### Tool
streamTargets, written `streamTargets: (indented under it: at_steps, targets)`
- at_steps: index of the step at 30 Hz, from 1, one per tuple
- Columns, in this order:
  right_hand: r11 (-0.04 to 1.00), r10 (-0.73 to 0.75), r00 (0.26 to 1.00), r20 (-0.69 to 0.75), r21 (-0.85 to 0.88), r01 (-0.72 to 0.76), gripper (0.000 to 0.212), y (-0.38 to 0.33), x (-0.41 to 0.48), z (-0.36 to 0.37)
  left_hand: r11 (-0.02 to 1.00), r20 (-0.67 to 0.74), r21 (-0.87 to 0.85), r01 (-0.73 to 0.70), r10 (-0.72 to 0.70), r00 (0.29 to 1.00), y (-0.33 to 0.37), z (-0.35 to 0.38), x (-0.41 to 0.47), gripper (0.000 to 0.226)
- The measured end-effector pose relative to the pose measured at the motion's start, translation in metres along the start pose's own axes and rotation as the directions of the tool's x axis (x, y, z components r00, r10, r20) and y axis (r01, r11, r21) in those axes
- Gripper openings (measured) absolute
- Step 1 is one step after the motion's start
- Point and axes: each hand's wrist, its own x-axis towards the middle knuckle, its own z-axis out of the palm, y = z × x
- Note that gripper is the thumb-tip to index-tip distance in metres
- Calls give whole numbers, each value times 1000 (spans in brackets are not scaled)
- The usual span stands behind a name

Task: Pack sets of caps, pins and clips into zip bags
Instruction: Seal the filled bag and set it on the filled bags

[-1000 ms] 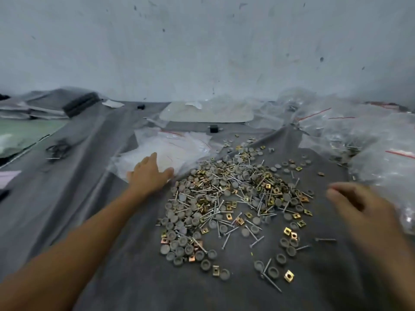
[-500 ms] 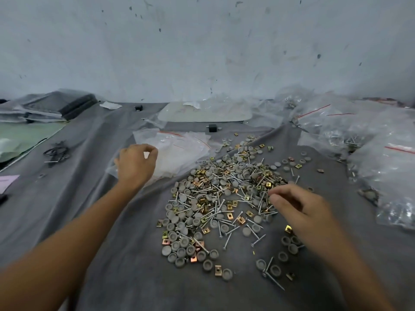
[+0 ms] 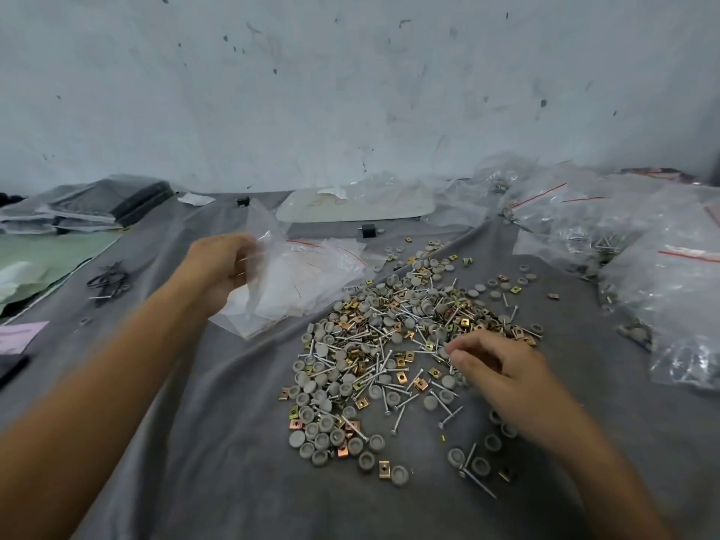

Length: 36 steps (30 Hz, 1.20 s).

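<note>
Caps, pins and clips (image 3: 409,344) lie in one loose heap on the cloth-covered bench (image 3: 233,461), spreading from under the right hand away toward the wall. Filled bags (image 3: 662,274) crowd the bench to the right of that hand, their near edge close to the heap's outer scatter. A stack of empty bags (image 3: 311,282) lies just right of the left hand, touching the heap's far-left rim.

Half a second ago the left hand (image 3: 222,267) was curled low over that stack; now it is raised and pinches one zip bag (image 3: 265,235), which stands up off the stack beyond the fingers. The right hand (image 3: 502,368) has drawn nearer the person, to the heap's near-right part. Its fingers are curled, thumb and forefinger brought together among the pins; I cannot tell whether they hold a piece.

Bare cloth lies between the two forearms, nearer than the heap. More lies left of the left hand, out to a green sheet (image 3: 50,255).
</note>
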Motion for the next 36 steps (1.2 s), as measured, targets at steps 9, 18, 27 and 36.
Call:
streamTargets:
  at_steps: [9,18,27,36]
  targets:
    - [770,74,997,39,633,-82,46,-31,0,14,801,599,245,-546,318,735,-15,53,-115,10]
    - [717,86,987,139,679,-158,11,-28,1,20,201,780,378,-904,457,428,-26,68,-138,12]
    - [635,147,984,102,753,-173,6,-25,1,9,507,554,447,-737,490,673,-33,52,-130,16]
    - [883,-102,995,-5,460,93,26,-25,0,19,731,544,344,-590,357,759,-45,58,-129,16]
